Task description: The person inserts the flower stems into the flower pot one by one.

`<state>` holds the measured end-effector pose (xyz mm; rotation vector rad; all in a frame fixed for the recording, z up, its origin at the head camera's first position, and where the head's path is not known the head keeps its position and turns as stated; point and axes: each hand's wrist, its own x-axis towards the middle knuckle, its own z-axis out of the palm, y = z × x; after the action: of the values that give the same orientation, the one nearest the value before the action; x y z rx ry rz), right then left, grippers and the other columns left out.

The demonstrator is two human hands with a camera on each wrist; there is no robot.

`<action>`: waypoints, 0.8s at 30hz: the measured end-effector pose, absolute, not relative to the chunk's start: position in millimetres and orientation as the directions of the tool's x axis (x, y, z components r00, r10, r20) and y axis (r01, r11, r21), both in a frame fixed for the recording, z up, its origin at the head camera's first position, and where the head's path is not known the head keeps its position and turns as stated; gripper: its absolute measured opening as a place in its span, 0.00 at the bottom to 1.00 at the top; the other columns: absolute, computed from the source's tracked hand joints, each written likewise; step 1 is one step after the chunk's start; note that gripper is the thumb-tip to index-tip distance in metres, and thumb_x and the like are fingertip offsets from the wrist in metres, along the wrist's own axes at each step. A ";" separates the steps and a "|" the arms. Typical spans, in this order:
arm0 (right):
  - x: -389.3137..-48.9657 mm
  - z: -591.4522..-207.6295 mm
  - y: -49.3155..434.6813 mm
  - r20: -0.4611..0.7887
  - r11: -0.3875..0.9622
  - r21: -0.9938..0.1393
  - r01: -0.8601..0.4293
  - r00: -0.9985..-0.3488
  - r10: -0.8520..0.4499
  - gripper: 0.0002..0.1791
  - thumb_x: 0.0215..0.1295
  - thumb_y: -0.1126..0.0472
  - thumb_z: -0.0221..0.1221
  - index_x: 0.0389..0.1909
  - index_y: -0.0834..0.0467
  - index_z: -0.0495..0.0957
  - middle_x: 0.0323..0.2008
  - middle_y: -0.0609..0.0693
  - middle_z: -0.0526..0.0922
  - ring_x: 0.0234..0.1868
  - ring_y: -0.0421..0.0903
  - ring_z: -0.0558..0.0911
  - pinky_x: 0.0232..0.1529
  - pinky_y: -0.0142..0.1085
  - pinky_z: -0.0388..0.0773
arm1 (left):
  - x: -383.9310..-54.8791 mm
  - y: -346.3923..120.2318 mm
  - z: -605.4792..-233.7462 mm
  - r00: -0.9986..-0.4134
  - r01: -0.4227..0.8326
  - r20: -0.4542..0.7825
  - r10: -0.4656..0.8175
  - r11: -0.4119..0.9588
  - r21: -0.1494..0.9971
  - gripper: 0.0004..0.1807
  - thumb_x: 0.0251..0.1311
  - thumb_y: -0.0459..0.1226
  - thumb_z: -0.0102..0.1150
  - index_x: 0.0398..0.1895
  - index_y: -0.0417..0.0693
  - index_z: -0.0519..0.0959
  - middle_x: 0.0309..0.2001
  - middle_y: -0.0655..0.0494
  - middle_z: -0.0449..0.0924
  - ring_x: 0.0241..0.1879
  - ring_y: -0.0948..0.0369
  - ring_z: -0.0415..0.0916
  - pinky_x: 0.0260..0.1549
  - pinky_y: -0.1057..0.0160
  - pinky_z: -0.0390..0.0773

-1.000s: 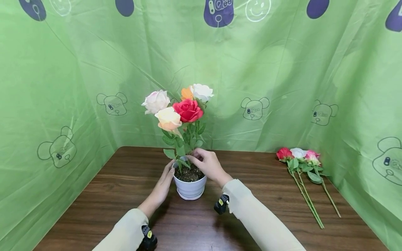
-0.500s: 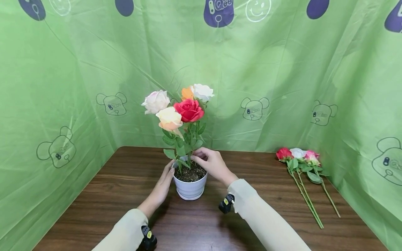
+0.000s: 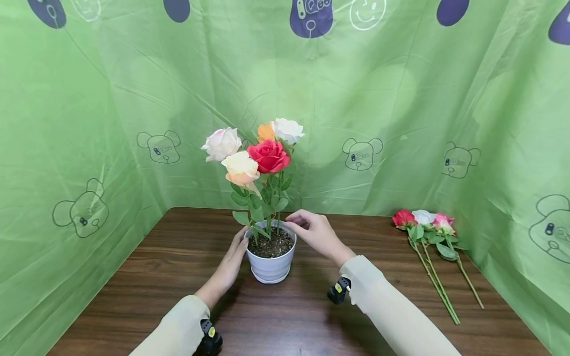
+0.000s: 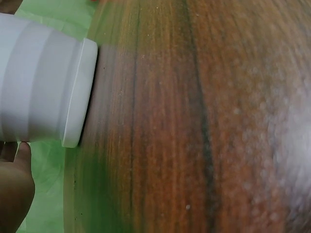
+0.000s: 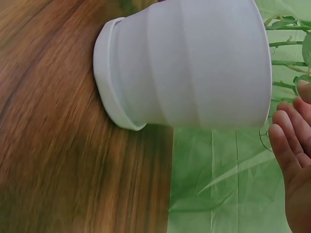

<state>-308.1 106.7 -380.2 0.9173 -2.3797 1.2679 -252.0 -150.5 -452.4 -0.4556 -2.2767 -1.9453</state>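
Observation:
A white ribbed flowerpot [image 3: 270, 267] filled with dark soil [image 3: 273, 245] stands mid-table. Several roses rise from it: a red rose [image 3: 269, 156], a cream-peach rose [image 3: 241, 168], a pale pink rose [image 3: 222, 144], a white rose [image 3: 288, 130] and an orange bloom [image 3: 265, 132] partly hidden behind. My left hand [image 3: 231, 261] rests against the pot's left side with fingers extended. Beside the right rim is my right hand [image 3: 318, 234], fingers loosely bent and nothing between them. In the right wrist view, its fingers [image 5: 286, 126] are just off the pot's rim.
At the table's right side lie a red rose [image 3: 403, 217], a white rose [image 3: 423, 217] and a pink rose [image 3: 443, 223], their long stems pointing toward the front. A green printed curtain [image 3: 378, 99] encloses the wooden table [image 3: 178, 257] at the back and sides.
My right hand has let go of a stem in the pot and drawn back to the right, to the rim. The left hand stays against the pot.

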 end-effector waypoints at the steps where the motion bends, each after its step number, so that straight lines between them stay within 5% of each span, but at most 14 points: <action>1: -308.1 -380.8 109.4 0.518 0.416 -0.633 -0.653 -0.757 -0.399 0.10 0.69 0.55 0.65 0.45 0.55 0.85 0.36 0.38 0.87 0.33 0.37 0.83 0.37 0.35 0.81 | -252.1 -150.5 -452.1 -0.949 0.295 0.274 0.153 0.135 0.946 0.28 0.82 0.45 0.33 0.79 0.48 0.50 0.78 0.40 0.47 0.76 0.46 0.42 0.71 0.42 0.49; 13: -309.0 -386.3 153.0 0.481 0.492 -0.640 -0.590 -0.807 -0.342 0.08 0.69 0.50 0.64 0.44 0.47 0.84 0.35 0.36 0.85 0.34 0.39 0.82 0.37 0.37 0.79 | -252.2 -150.9 -451.8 -0.949 0.293 0.272 0.161 0.123 0.948 0.28 0.82 0.44 0.33 0.79 0.46 0.50 0.78 0.38 0.44 0.76 0.45 0.40 0.70 0.41 0.49; 24: -310.3 -407.1 217.8 0.438 0.597 -0.624 -0.505 -0.858 -0.268 0.10 0.70 0.49 0.63 0.45 0.49 0.84 0.34 0.46 0.87 0.32 0.41 0.81 0.34 0.36 0.76 | -253.0 -151.4 -452.1 -0.950 0.292 0.269 0.159 0.138 0.947 0.28 0.82 0.44 0.33 0.78 0.46 0.51 0.78 0.36 0.44 0.76 0.44 0.40 0.70 0.40 0.50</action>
<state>-310.3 217.8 -407.1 0.6292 -2.5283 1.1247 -253.0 -151.4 -452.1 -0.4555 -2.2894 -1.9443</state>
